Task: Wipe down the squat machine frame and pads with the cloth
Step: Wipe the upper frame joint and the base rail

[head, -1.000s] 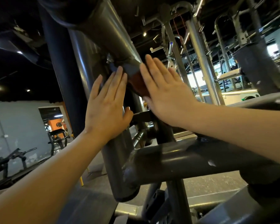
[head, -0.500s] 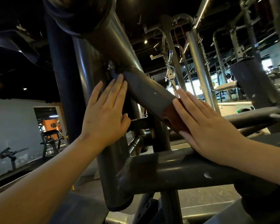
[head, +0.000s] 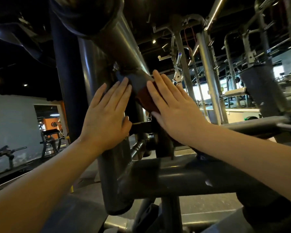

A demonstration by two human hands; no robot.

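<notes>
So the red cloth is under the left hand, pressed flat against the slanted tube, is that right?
Not quite: the head view shows the red cloth under the right hand, pressed flat against the slanted tube. The left hand rests bare on the upright post.

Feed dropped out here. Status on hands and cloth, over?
Left hand flat on upright post. Right hand presses red cloth on slanted tube. Bolted joint just above cloth.

Far left, a black bench (head: 50,131) before an orange wall (head: 46,123) — ceiling lights (head: 154,41) glow overhead.
</notes>
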